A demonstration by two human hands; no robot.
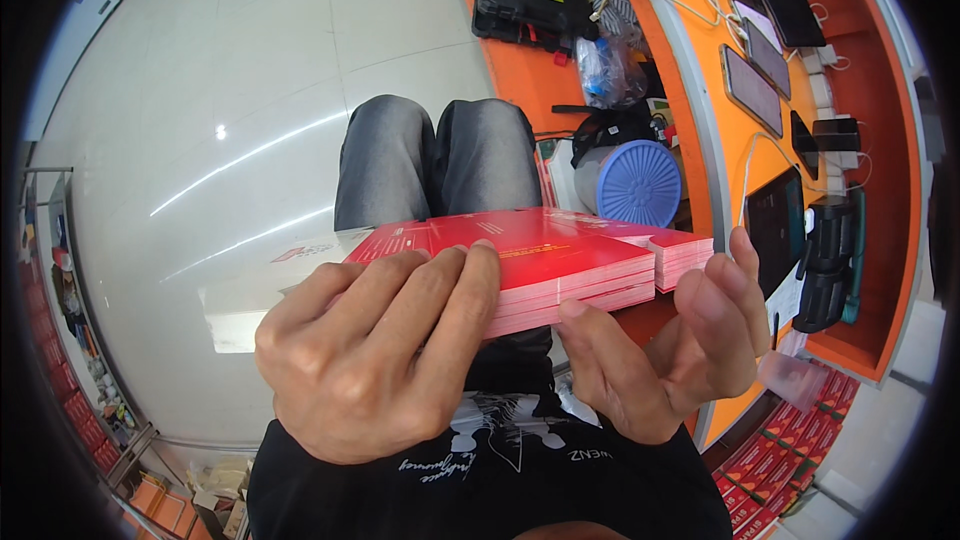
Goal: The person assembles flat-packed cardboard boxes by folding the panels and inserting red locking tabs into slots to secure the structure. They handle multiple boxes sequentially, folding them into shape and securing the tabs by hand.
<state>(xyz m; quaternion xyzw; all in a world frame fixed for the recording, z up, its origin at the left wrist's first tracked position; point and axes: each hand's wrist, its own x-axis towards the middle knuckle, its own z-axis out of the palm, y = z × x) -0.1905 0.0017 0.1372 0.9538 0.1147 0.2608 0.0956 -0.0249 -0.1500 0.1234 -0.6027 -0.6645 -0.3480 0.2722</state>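
Note:
A thick stack of flat red printed cardboard sheets [555, 265], with layered pale pink edges and a notch at its right end, lies level above my thighs. Its left end shows a white part [232, 318]. My left hand [375, 350] is closed over the stack's near side, fingers bent across the top; its thumb is hidden. At the near right edge, my right hand [660, 360] has its fingers apart and partly raised. One of its digits touches or nearly touches the lower layers, and nothing is held in it.
To the right is an orange desk [705, 120] carrying phones [752, 90], cables and a black tablet [775, 225]. A blue-lidded tub [640, 185] and a black tool case [530, 5] sit on the lower orange shelf. Red boxes [790, 445] are stacked at the lower right.

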